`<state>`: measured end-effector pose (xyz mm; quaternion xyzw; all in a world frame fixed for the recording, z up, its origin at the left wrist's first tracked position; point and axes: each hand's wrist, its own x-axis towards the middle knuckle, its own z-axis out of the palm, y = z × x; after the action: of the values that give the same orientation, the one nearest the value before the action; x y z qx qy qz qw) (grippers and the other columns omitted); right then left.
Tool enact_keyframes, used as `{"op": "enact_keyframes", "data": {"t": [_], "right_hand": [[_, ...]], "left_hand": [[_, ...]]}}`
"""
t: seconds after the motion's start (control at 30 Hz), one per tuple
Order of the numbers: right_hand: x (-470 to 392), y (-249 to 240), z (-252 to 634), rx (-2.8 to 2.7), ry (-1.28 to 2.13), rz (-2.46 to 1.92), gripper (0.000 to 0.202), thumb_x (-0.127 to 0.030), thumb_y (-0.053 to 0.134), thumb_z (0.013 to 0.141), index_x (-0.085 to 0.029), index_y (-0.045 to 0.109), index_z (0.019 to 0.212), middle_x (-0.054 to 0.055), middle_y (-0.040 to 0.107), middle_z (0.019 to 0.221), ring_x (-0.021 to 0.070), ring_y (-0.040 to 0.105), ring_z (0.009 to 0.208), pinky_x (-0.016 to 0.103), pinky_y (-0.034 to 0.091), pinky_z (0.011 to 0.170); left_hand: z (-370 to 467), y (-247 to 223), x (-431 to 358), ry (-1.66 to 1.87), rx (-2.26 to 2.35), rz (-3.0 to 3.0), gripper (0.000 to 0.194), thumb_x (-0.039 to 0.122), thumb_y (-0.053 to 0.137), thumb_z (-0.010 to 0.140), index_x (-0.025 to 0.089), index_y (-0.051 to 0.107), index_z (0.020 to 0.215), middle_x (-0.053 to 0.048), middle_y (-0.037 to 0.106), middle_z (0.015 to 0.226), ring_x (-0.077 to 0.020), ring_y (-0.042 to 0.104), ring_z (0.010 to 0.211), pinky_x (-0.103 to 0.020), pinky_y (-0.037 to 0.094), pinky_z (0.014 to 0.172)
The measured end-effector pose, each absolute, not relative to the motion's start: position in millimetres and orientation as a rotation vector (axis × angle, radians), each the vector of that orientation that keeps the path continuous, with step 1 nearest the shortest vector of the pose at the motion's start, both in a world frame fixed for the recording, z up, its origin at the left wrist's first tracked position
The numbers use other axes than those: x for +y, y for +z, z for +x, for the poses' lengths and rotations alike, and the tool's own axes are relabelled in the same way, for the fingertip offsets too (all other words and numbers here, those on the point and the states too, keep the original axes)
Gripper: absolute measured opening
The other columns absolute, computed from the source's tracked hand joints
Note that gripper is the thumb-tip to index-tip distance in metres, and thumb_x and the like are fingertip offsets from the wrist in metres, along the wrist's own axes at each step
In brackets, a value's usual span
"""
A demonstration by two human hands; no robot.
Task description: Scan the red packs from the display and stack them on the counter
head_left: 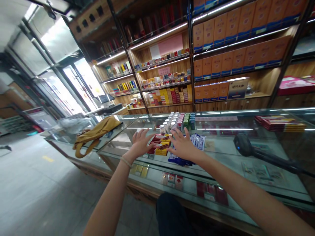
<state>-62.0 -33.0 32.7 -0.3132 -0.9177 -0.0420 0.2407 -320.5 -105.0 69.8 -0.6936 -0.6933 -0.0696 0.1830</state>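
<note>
My left hand [140, 143] is at the left side of a small stack of red and yellow snack packets [161, 150] on the glass counter. Its fingers are spread, and the thumb reaches toward the packets. On the other side of the stack my right hand [184, 145] hovers with fingers apart, partly over a pile of blue-and-white packets [199, 141]. Whether either hand touches the packets I cannot tell. Just behind stand rows of small cylindrical containers [173, 124] with white, pink, green and blue sides.
A black handheld scanner [242, 146] lies on the counter [221, 164] at right, with flat red and yellow boxes [278, 123] behind it. A mustard-yellow bag [97, 132] rests at left. Stocked shelves [167, 87] line the wall.
</note>
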Motion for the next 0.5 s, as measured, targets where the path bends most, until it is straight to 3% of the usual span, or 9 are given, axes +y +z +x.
{"op": "enact_keyframes", "data": {"t": [0.23, 0.5], "right_hand": [[-38.5, 32.2, -76.7, -2.588, -0.063, -0.879, 0.072, -0.066, 0.039, 0.099, -0.013, 0.059, 0.143, 0.017, 0.042, 0.162, 0.0369, 0.022, 0.156, 0.066, -0.004, 0.126], [-45.7, 33.8, -81.7, -2.627, -0.117, -0.854, 0.073, -0.065, 0.04, 0.1, -0.01, 0.057, 0.144, 0.016, 0.039, 0.164, 0.0359, 0.023, 0.156, 0.064, -0.001, 0.128]], "left_hand": [[-345.8, 70.4, -105.9, -0.006, -2.129, -2.117, 0.085, 0.07, 0.074, 0.075, 0.041, 0.05, 0.151, -0.009, 0.03, 0.169, -0.0408, 0.021, 0.156, -0.06, 0.021, 0.124], [-345.9, 65.8, -109.0, 0.115, -2.16, -2.125, 0.082, 0.069, 0.07, 0.079, 0.043, 0.045, 0.153, -0.009, 0.025, 0.171, -0.0434, 0.013, 0.158, -0.066, 0.016, 0.122]]}}
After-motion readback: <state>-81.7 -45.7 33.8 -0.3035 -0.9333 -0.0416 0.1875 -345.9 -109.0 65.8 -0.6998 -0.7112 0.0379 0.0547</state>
